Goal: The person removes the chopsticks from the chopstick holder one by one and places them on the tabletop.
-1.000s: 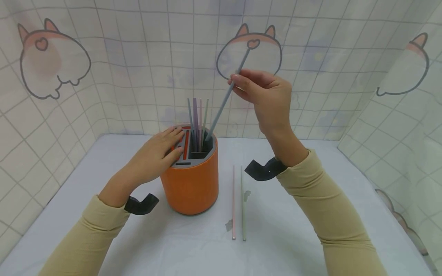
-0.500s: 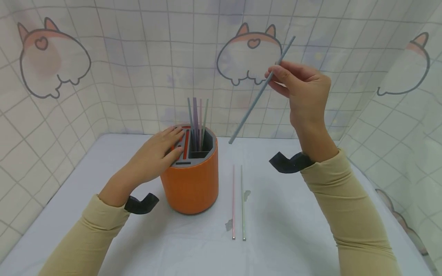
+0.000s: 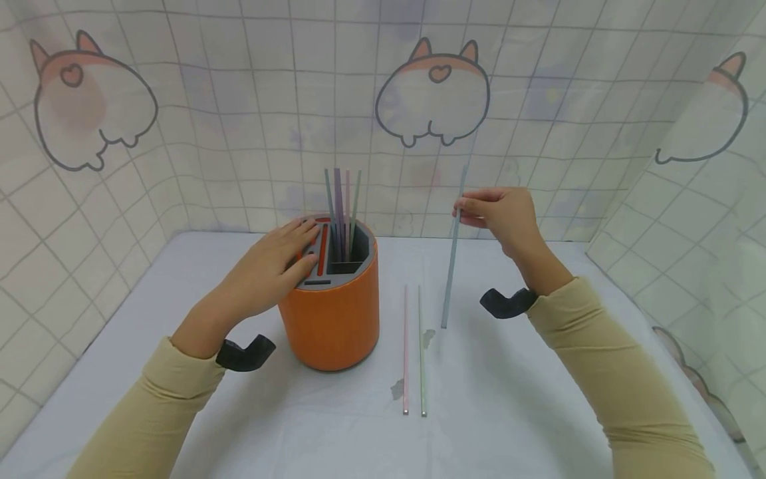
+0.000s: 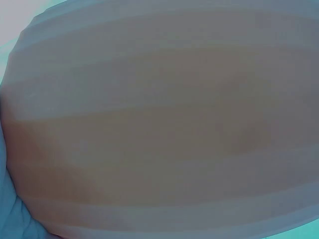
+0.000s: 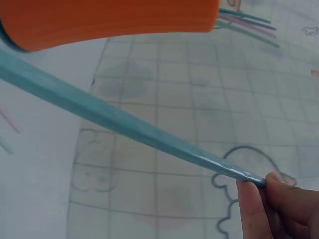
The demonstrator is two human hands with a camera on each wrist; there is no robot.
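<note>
My right hand [image 3: 499, 216] pinches a light blue chopstick [image 3: 452, 266] near its upper end, between thumb and fingers. It hangs nearly upright over the table, right of the holder, and crosses the right wrist view from the left edge to the fingertips. On the top of an orange round utensil holder [image 3: 329, 326] rests my left hand [image 3: 269, 269], fingers stretched over its grey slotted lid. Several chopsticks [image 3: 338, 213] in blue, purple, pink and green stand in the holder's open compartment. A blurred brownish surface fills the left wrist view; the left fingers cannot be made out there.
A pink chopstick [image 3: 405, 352] and a green chopstick [image 3: 421, 352] lie side by side on the white tabletop [image 3: 287, 426], right of the holder. A tile-patterned cloth [image 3: 269, 133] with cartoon animals stands around the back and sides.
My right hand has lifted the blue chopstick out of the holder, carried it right, then lowered it over the table, turning it nearly upright. My left hand has stayed on the holder.
</note>
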